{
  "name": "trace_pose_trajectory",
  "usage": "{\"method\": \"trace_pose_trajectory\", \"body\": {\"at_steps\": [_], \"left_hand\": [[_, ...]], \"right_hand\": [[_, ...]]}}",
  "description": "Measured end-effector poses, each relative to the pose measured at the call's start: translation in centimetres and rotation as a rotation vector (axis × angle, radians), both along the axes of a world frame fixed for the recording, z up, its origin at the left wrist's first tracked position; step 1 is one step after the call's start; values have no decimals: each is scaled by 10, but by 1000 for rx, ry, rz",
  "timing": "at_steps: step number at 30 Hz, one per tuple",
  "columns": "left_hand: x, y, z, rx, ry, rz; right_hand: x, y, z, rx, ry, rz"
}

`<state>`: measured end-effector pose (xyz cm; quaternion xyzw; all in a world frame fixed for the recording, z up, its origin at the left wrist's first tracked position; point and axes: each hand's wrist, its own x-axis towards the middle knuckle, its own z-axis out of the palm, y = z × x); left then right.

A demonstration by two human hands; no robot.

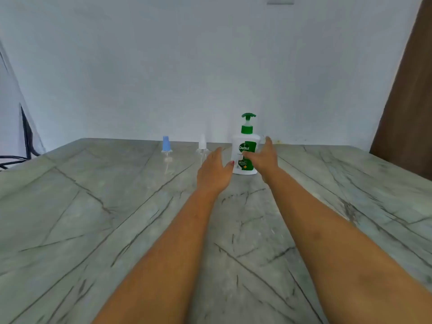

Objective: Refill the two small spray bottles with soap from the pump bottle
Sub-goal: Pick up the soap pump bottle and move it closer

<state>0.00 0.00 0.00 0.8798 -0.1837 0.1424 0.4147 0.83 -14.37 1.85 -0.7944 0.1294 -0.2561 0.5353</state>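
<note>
A white pump bottle (246, 146) with a green pump head and green label stands upright near the far edge of the marble table (117, 218). My right hand (263, 157) is spread open at the bottle's right side, thumb across its label. My left hand (214, 170) is open just left of the bottle, its thumb tip near the bottle's lower edge. A small clear spray bottle with a blue cap (166, 152) stands further left. A second clear spray bottle with a white cap (202, 148) stands just behind my left hand.
A pale wall (210, 66) rises straight behind the table's far edge. A brown panel (409, 113) stands at the right. Dark cables (25, 146) hang off the table's far left corner.
</note>
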Motion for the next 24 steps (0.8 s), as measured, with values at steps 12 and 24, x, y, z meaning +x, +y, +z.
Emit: {"method": "trace_pose_trajectory", "body": {"at_steps": [12,24], "left_hand": [[-3,7,4,-162,124,-39],[-80,20,-1,-522,267,-330]], "right_hand": [[-16,-12,1,38,41,179],[-129,4,8,171,114,645]]}}
